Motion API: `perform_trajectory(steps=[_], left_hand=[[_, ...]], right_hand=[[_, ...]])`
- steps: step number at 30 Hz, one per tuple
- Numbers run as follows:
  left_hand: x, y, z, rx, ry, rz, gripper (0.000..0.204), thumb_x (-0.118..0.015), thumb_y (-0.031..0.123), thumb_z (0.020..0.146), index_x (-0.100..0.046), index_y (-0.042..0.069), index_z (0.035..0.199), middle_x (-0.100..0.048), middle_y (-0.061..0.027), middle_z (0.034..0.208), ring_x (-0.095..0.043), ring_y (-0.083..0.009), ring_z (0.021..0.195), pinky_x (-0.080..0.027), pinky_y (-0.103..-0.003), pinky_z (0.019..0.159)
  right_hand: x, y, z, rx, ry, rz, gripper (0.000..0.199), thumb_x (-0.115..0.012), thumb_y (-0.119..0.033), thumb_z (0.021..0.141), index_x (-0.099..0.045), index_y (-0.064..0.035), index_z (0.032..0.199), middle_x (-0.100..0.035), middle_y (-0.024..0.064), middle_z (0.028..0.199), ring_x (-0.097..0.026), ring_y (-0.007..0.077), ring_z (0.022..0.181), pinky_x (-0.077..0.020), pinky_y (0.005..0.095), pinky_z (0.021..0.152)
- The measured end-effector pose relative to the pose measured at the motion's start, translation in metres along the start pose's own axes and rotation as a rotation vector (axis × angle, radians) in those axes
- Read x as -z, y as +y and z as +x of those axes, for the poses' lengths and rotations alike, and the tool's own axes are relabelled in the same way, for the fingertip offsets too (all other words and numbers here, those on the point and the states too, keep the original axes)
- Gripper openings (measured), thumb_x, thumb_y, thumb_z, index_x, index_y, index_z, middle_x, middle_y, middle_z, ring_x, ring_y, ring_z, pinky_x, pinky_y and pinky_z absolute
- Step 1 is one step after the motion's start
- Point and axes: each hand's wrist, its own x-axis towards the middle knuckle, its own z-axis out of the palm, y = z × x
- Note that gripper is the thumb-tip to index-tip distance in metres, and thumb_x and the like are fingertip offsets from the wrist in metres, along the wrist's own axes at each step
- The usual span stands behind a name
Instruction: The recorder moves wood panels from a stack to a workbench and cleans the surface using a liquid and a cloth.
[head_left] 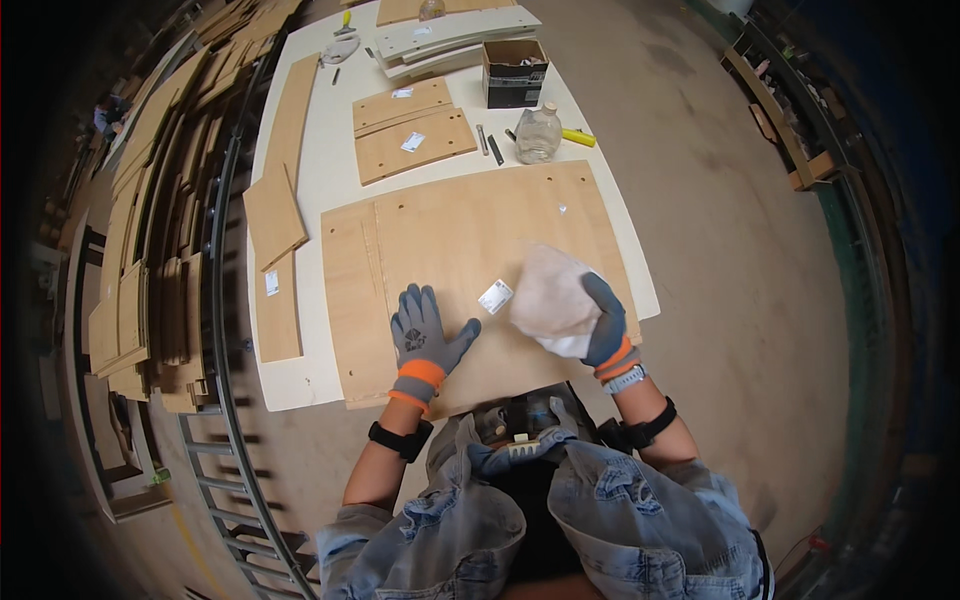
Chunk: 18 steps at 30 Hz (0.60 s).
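Work looks under way: the right hand (608, 322) has its grip clamped on a white cloth (553, 300) over the large wooden panel (460, 225) lying on the desk (335, 150); the left hand (427, 332), fingers apart, holds nothing. How much is done or left, I cannot tell.

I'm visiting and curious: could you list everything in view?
Table: one, white, centre
Large panel: one, tan, table's near end
Cloth: one, white, large panel's right
Labels: several, white, on panels
Smaller panels: several, tan, table's middle and left
Box: one, black, table's far right
Bottle: one, clear, near box
Slim items: two, silver and black, bottle's left
Handle-like object: one, yellow, bottle's right
Stacked boards: several, whitish, table's far end
Wood pieces: many, tan, left
Metal frame: one, grey, left
Left hand: one, grey-orange glove, flat on panel
Right hand: one, grey-orange glove, holding cloth
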Motion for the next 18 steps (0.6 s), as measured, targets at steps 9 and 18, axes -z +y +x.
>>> perform_trajectory(steps=[9,18], left_hand=[[-0.078,-0.009,0.032,0.104,-0.122,0.221,0.082,-0.053,0.055,0.084,-0.034,-0.004,0.137,-0.029,-0.022,0.147,-0.02,-0.0355,0.14,-0.011,-0.053,0.112],[-0.059,0.034,0.157,0.275,0.069,-0.103,0.071,-0.07,0.041,0.074,-0.045,-0.003,0.125,-0.047,-0.0212,0.128,-0.042,-0.0375,0.121,-0.032,-0.046,0.101]], right_hand=[[0.073,-0.086,0.025,0.099,0.159,0.179,0.064,-0.055,-0.041,0.086,-0.04,-0.0085,0.138,-0.045,0.0139,0.138,-0.043,0.0352,0.127,-0.035,0.0531,0.105],[0.072,-0.157,0.087,0.216,0.136,0.109,0.067,-0.053,-0.044,0.087,-0.035,-0.0113,0.142,-0.039,0.0129,0.143,-0.039,0.0361,0.129,-0.0346,0.0565,0.104]])
